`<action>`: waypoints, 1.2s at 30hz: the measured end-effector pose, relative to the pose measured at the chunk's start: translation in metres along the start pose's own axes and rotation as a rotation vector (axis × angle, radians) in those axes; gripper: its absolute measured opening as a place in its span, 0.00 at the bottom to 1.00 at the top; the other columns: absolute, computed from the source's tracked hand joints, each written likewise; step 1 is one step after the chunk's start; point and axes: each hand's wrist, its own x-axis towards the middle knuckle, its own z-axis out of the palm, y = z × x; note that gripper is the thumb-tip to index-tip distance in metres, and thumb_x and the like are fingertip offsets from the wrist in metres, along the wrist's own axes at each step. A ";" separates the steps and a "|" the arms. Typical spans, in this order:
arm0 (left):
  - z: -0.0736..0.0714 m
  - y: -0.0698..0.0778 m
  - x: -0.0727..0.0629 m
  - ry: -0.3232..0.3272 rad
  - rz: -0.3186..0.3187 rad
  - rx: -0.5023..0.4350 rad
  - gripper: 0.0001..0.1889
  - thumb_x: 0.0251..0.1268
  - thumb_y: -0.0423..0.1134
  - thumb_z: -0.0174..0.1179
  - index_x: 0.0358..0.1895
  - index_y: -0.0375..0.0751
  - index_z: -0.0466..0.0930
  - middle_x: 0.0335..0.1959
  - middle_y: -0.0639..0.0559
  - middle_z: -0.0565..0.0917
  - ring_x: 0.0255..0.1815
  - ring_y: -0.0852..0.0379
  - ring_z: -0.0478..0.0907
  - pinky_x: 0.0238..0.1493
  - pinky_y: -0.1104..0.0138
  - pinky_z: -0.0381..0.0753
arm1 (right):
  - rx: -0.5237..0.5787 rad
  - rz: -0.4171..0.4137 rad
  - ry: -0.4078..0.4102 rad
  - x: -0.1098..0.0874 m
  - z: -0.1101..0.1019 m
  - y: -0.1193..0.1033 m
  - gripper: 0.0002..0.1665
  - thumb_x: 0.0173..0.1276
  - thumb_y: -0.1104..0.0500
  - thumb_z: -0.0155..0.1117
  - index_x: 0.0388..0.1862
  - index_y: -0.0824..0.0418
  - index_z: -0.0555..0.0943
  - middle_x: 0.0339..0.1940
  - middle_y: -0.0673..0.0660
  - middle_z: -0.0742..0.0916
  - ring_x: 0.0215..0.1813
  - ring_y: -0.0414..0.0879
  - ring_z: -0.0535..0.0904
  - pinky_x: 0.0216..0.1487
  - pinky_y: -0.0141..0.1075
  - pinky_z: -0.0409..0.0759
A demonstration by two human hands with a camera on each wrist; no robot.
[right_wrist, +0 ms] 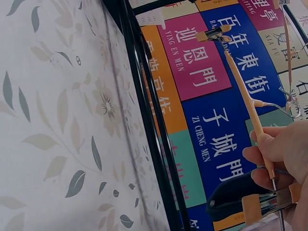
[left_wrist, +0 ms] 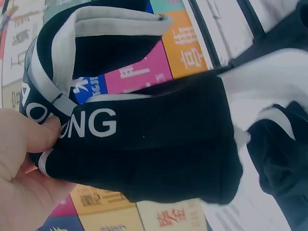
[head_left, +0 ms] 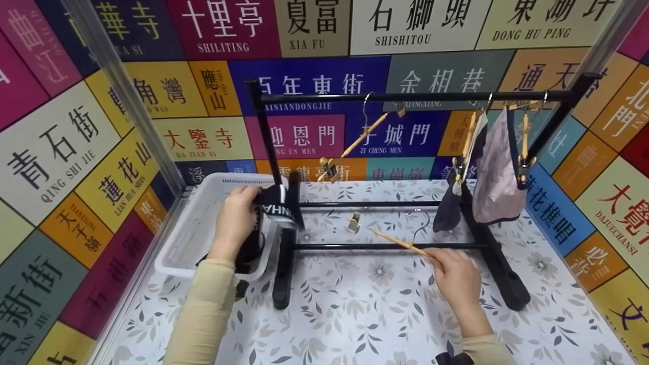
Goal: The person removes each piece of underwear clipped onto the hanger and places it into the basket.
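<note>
In the head view my left hand (head_left: 236, 220) grips a pair of black underwear (head_left: 279, 205) with white letters on its waistband, held over the basket's right side. The left wrist view shows the thumb and fingers of my left hand (left_wrist: 29, 163) pinching the waistband of the underwear (left_wrist: 159, 130), its leg part hanging loose. My right hand (head_left: 459, 281) holds one end of a wooden clip hanger (head_left: 395, 240) in front of the rack's lower bars. Closer up, thumb and fingers of my right hand (right_wrist: 284, 149) pinch the hanger (right_wrist: 243, 89) beside one metal clip (right_wrist: 269, 204).
A white plastic basket (head_left: 165, 266) stands left of a black clothes rack (head_left: 431, 98), with more dark cloth (left_wrist: 279, 159) in it. On the rack's top bar hang a bare wooden hanger (head_left: 364, 135) and, at right, a pinkish garment (head_left: 499, 177) and a dark one (head_left: 448, 203).
</note>
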 end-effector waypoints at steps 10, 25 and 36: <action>-0.005 -0.042 -0.012 0.042 -0.158 0.023 0.16 0.47 0.17 0.56 0.39 0.34 0.81 0.37 0.35 0.82 0.39 0.34 0.80 0.43 0.46 0.78 | -0.009 -0.021 0.001 0.003 -0.002 -0.003 0.16 0.54 0.67 0.75 0.42 0.55 0.89 0.36 0.54 0.89 0.36 0.58 0.81 0.35 0.50 0.72; 0.003 -0.080 -0.039 0.037 -0.380 0.156 0.13 0.50 0.19 0.56 0.41 0.29 0.79 0.37 0.28 0.80 0.38 0.28 0.78 0.41 0.41 0.76 | -0.014 -0.060 0.022 0.004 -0.002 -0.004 0.15 0.54 0.67 0.76 0.41 0.56 0.89 0.35 0.54 0.89 0.36 0.57 0.81 0.34 0.49 0.73; 0.019 -0.085 -0.057 -0.186 -0.501 0.221 0.15 0.50 0.18 0.54 0.43 0.27 0.78 0.39 0.27 0.80 0.39 0.30 0.79 0.41 0.42 0.77 | -0.021 -0.047 0.000 0.014 -0.006 -0.011 0.13 0.56 0.65 0.75 0.41 0.55 0.89 0.35 0.54 0.89 0.38 0.57 0.81 0.39 0.49 0.73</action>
